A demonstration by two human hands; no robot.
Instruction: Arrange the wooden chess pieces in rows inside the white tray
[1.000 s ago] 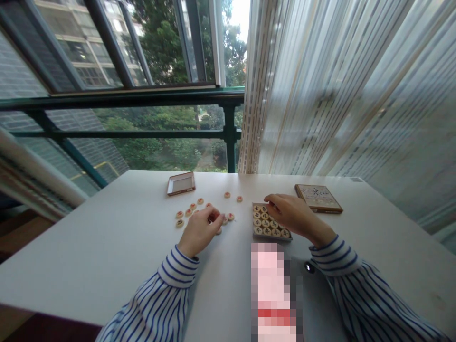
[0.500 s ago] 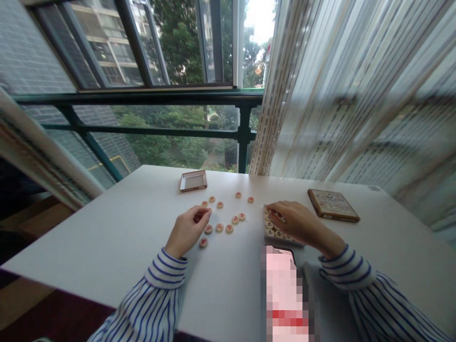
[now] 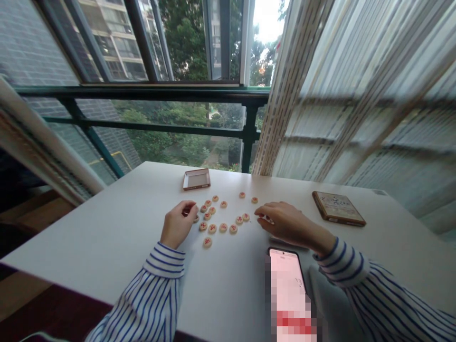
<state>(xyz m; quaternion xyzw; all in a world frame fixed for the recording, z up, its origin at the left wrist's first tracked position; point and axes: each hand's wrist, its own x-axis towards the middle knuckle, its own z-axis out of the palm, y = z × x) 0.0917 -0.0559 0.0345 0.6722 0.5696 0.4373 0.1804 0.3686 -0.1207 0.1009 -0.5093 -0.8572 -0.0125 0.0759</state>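
Observation:
Several round wooden game pieces (image 3: 223, 227) with red marks lie scattered on the white table (image 3: 107, 237). My left hand (image 3: 178, 223) rests at the left end of the pieces, fingers curled and pinched on a piece I can barely see. My right hand (image 3: 285, 223) reaches left over the tray of pieces, which it hides almost fully, its fingertips pinched on a piece near the scattered ones. Both arms wear blue-striped white sleeves.
A small open box half (image 3: 196, 179) lies at the far middle of the table and a printed box lid (image 3: 338, 207) at the far right. A phone (image 3: 288, 285) with a lit screen lies near me. Behind the table stand a window railing (image 3: 142, 92) and a curtain (image 3: 356, 95).
The view has swung left. My left hand has drawn back to the left end of the pieces. My right hand has moved left off the tray toward the loose pieces.

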